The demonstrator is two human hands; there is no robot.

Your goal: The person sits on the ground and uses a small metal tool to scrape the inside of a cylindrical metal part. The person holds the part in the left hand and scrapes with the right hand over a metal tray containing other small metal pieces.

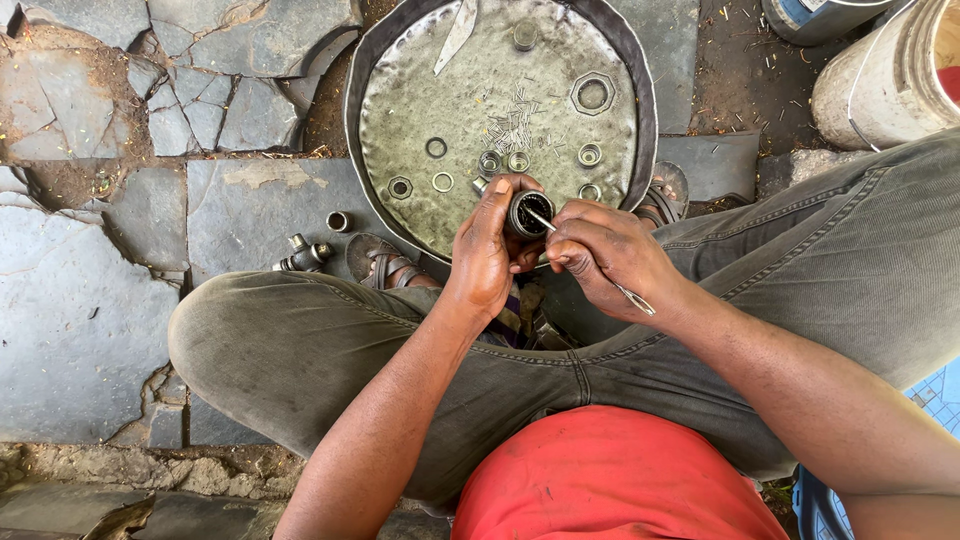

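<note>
Sitting low in the frame, the person shows a red shirt (610, 480) at the bottom centre and grey-green trousers (330, 350) with knees spread to the left and right edges. Above the lap, near the middle of the picture, the left hand (485, 255) wraps its fingers around a small dark cylindrical metal bearing cup (527, 213), its open mouth turned toward the right hand. The right hand (605, 255), just beside it, is pinched shut on a thin silver metal pick (590, 262) whose tip reaches into the mouth of the cup while its tail sticks out toward the lower right past the wrist.

Left of the hands, a sandalled foot (385, 265) rests on the cracked grey stone paving (90, 300), with a small metal cross-shaped joint piece (305, 255) and a short metal cap (339, 221) lying just beyond it. Another sandalled foot (660, 195) shows at the right.

Above the hands sits a large round dented metal tray (400, 90) with a dark rim. On it lie a heap of thin silver needle rollers (515, 125), several small metal rings and cups (437, 148), and a large hexagonal nut (592, 94). In the upper right corner stands a dirty white plastic bucket (880, 80).
</note>
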